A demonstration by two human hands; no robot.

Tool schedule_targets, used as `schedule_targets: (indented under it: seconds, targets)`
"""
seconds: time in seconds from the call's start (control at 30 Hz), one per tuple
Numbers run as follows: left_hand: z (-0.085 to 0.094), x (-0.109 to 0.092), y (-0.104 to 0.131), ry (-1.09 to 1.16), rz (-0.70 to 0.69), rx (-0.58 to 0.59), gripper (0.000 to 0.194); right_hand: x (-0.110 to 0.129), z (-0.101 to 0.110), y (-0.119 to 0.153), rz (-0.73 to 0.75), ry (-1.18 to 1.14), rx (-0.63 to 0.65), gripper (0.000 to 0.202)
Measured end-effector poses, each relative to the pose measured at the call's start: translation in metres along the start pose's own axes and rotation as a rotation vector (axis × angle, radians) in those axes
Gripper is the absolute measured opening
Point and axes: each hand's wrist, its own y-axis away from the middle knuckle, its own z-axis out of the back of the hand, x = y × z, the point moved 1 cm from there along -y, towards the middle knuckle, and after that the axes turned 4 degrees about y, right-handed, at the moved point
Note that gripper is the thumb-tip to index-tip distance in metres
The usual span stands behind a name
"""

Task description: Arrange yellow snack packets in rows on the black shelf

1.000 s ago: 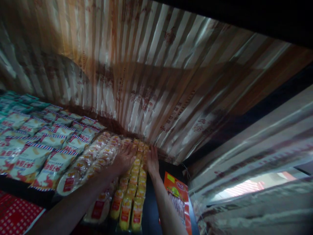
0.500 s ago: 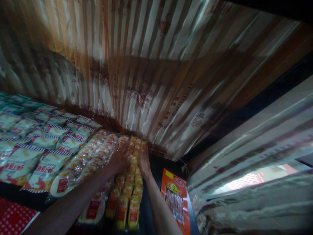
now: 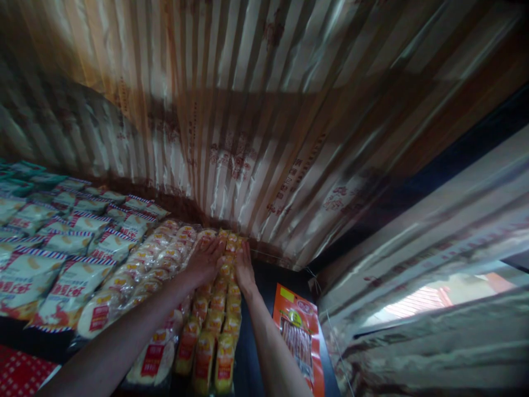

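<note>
Rows of small yellow wrapped cakes run away from me on a black surface. My left hand lies with fingers spread over the far part of these rows, beside the white round packaged cakes. Against the right side of the yellow rows rests my right hand, its fingers extended and pointing away. Neither hand is wrapped round a packet. An orange packet with a clear window lies to the right of my right forearm.
Blue-and-white snack bags fill the left side, with green bags behind them. A red patterned cloth shows at the lower left. Pleated printed sheeting hangs behind, beside a dark sloping bar.
The view has shifted slightly, so the bags at left sit a little further left. Both hands stay at the far end of the yellow rows, with hardly any movement.
</note>
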Motion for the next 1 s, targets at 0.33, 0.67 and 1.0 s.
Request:
schedule_targets:
  seconds: [0.33, 0.67, 1.0]
  targets:
    - [0.018, -0.009, 0.018, 0.01, 0.065, -0.003, 0.049, -0.007, 0.013, 0.032, 0.009, -0.168, -0.132, 0.069]
    - [0.021, -0.029, 0.06, -0.014, 0.042, 0.04, 0.049, -0.022, -0.009, 0.081, 0.046, -0.643, -0.154, 0.072]
    - [0.019, -0.03, 0.061, -0.089, 0.008, -0.077, 0.047, -0.02, -0.01, 0.081, 0.075, -0.711, -0.14, 0.068]
